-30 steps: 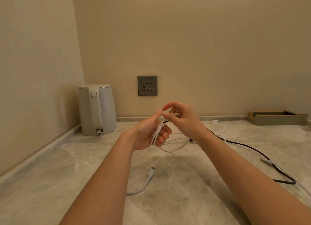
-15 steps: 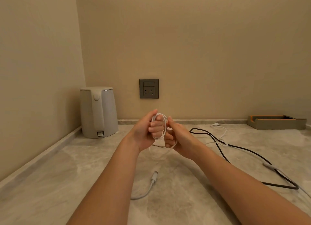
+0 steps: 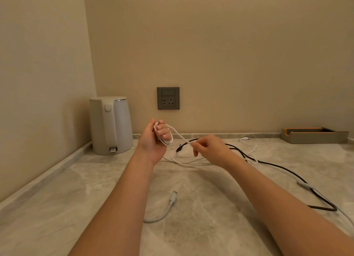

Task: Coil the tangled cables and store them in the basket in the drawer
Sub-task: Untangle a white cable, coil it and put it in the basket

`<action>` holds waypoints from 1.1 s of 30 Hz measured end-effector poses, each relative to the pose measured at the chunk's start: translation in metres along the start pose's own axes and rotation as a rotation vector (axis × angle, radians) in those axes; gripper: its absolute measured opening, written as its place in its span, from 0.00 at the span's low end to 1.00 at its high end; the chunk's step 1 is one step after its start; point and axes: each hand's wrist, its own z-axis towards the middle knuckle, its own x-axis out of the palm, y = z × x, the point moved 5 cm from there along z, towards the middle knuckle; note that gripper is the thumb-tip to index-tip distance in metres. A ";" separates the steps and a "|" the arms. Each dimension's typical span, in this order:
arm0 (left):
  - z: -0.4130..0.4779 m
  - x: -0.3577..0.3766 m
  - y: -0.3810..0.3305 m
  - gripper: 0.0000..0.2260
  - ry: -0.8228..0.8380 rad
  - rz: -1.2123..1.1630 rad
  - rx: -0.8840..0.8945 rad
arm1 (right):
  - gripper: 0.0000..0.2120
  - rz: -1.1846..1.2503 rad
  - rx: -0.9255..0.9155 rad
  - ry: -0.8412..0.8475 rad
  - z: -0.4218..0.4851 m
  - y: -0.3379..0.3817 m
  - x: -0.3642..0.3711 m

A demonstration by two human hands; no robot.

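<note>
Nearest, well below the wall socket, a loose plug lies on the counter. Its tip points away toward the socket wall, and its tail curls back to the left, passing under the left forearm.

Farther in, just below the socket, the hands are raised and a little apart, joined by the white cable. The left hand grips a few finished loops, and the bundle's long axis stands roughly upright in the fist. From its top one strand slopes down and right to the right hand, which pinches it between thumb and forefinger. Below that pinch the cable drops in a slack loop onto the counter.

Right of the socket and lower, a black cable sprawls uncoiled, with another white lead across it near the wall.

By my reading the job is in its early part: one cable is partly wound, the others are untouched, and nothing is stored. Neither basket nor drawer is in view.

Farthest back, a kettle stands left of the socket and a shallow tray lies far right.
</note>
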 end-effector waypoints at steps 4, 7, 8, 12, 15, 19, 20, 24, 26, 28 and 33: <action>0.003 -0.006 -0.002 0.18 -0.072 -0.048 0.080 | 0.16 -0.157 -0.062 0.182 -0.005 0.021 0.015; 0.003 -0.010 -0.007 0.19 -0.128 -0.058 0.128 | 0.12 -0.228 -0.144 0.339 -0.015 0.041 0.022; 0.003 -0.011 -0.008 0.19 -0.149 -0.051 0.138 | 0.11 -0.250 -0.152 0.385 -0.018 0.046 0.023; 0.002 -0.016 -0.004 0.19 -0.258 0.045 0.167 | 0.12 -0.339 -0.206 0.440 -0.028 0.060 0.020; 0.003 -0.019 -0.002 0.19 -0.315 0.173 0.182 | 0.09 -0.284 -0.253 0.379 -0.031 0.064 0.009; 0.003 -0.011 0.003 0.19 -0.305 0.444 0.216 | 0.11 -0.078 -0.254 0.268 -0.028 0.065 -0.007; 0.002 -0.008 0.006 0.19 -0.295 0.529 0.214 | 0.11 -0.087 -0.271 0.248 -0.027 0.066 -0.009; -0.003 -0.003 0.020 0.20 -0.224 0.956 0.054 | 0.09 -0.129 -0.344 0.144 -0.022 0.064 -0.015; -0.005 -0.002 0.025 0.20 -0.138 1.053 -0.029 | 0.06 -0.060 -0.335 0.046 -0.018 0.060 -0.020; -0.009 0.001 0.031 0.21 -0.046 1.063 -0.133 | 0.07 0.078 -0.307 0.027 -0.017 0.054 -0.023; -0.018 0.005 0.045 0.35 0.163 0.985 -0.414 | 0.19 0.468 -0.106 0.192 -0.010 0.024 -0.022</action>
